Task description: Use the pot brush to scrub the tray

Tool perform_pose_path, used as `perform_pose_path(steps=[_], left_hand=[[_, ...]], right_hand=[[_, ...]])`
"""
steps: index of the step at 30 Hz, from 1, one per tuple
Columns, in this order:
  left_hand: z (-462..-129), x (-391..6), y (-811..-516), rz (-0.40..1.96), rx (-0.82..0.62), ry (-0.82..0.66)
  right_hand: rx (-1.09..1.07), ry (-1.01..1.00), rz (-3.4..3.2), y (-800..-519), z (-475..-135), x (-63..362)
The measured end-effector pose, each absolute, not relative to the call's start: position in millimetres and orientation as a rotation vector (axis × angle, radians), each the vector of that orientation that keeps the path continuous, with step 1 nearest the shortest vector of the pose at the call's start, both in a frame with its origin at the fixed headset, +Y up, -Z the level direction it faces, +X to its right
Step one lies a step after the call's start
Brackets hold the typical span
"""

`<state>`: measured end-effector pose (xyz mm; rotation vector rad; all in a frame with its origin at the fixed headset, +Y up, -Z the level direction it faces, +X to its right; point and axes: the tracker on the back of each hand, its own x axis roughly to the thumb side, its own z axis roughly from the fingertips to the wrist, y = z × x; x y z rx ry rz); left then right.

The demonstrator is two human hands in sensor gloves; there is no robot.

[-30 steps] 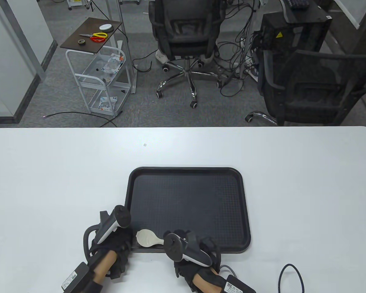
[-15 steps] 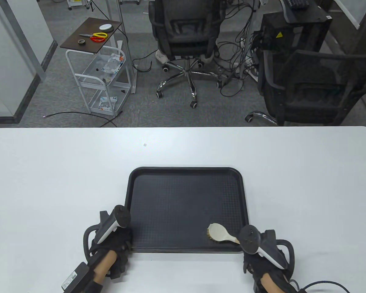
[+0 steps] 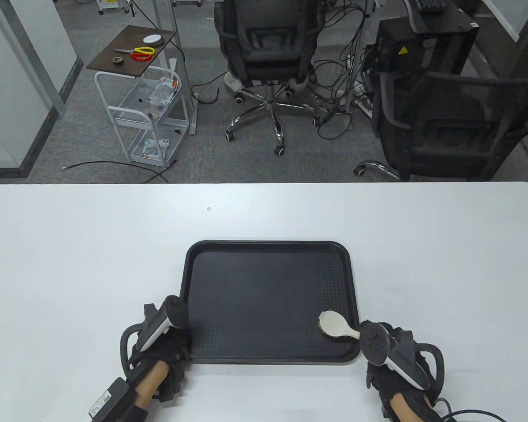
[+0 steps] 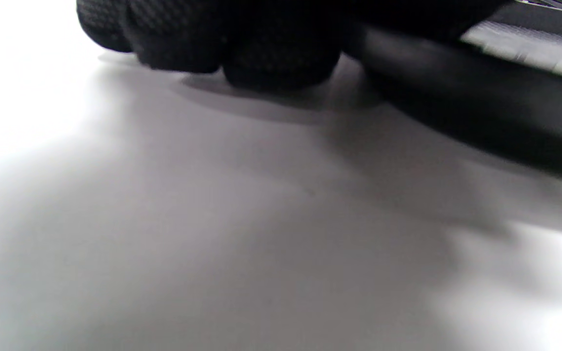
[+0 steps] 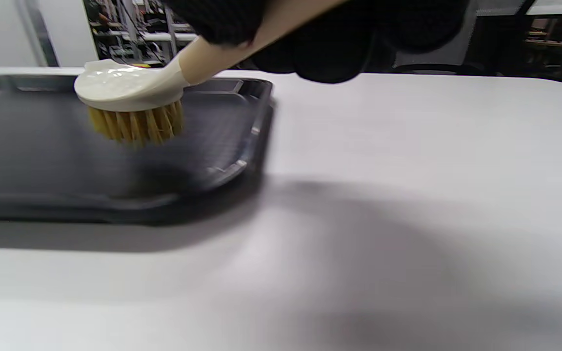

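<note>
A black textured tray (image 3: 268, 290) lies on the white table. My right hand (image 3: 389, 351) grips the handle of a cream pot brush (image 3: 334, 324) at the tray's near right corner. In the right wrist view the brush head (image 5: 130, 92) has yellow bristles that sit just above or on the tray floor (image 5: 42, 146). My left hand (image 3: 167, 343) holds the tray's near left corner. In the left wrist view its gloved fingers (image 4: 242, 44) curl on the table beside the tray's rim (image 4: 481, 126).
The white table (image 3: 70, 246) has bare surface all around the tray. A black cable (image 3: 418, 395) loops near the front right edge. Office chairs and a small cart stand on the floor beyond the far edge.
My right hand swept the brush along the tray's near edge from the left corner to the right corner, then a little farther right and up. The left hand stayed still.
</note>
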<state>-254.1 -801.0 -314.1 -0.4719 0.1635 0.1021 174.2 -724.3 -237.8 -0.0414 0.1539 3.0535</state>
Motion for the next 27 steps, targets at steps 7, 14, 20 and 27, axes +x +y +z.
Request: perform_pose_path(steps=[7,14,20,27], left_hand=[[-314,-254,-801,0.103,-0.472,0.163],[-314,-254,-801,0.103,-0.473,0.163],[-314,-254,-801,0.107,-0.474,0.162],[-314,-254,-801,0.109,-0.475,0.161]], right_hand=[[0.153,0.068,2.98,-714,-267,100],[0.236,0.005,2.964,-718,-314,25],[0.202,0.034,2.968,-727,-356,-18],[0.047,0.123,2.983,-746,-394,-37]])
